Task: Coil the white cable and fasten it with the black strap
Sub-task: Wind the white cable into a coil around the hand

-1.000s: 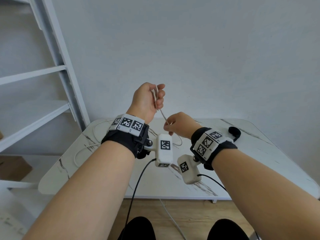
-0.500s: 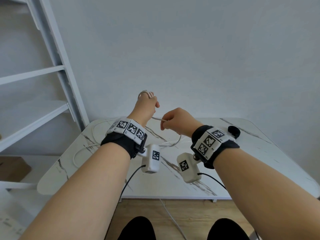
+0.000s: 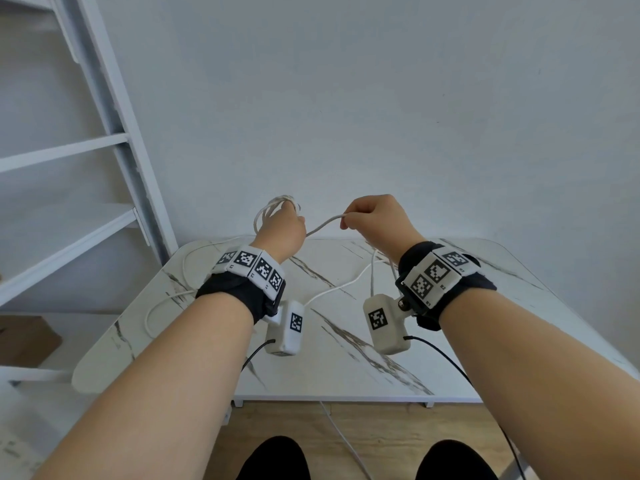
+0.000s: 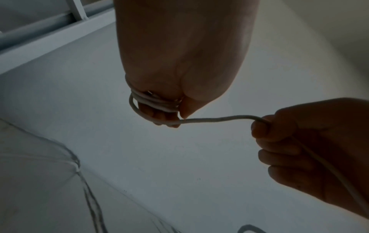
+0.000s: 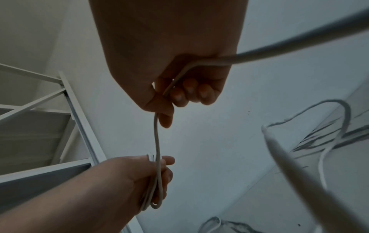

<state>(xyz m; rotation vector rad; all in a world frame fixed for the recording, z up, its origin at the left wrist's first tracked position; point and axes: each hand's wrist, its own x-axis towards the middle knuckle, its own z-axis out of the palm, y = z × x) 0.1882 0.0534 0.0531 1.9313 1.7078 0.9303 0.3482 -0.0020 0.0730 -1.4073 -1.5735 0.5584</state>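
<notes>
Several turns of the white cable (image 3: 325, 223) are wound round the fingers of my left hand (image 3: 281, 221), which holds the coil above the table's far edge. A short stretch runs right to my right hand (image 3: 372, 216), pinched between thumb and forefinger. In the left wrist view the coil (image 4: 155, 102) sits across the fingers and the cable (image 4: 219, 118) leads to the right hand (image 4: 299, 141). The right wrist view shows the cable (image 5: 156, 138) passing from my right hand (image 5: 169, 97) down to the left hand (image 5: 139, 173). My right wrist band hides the black strap's spot.
Slack cable (image 3: 332, 289) lies over the white marble table (image 3: 485, 341), with a loop (image 3: 152, 313) at its left edge and a length hanging off the front (image 3: 343, 438). A white ladder shelf (image 3: 114, 140) stands to the left, a plain wall behind.
My left hand has come down and turned, with more cable looped over its fingers. My right hand has risen and moved right, drawing the cable out between both hands.
</notes>
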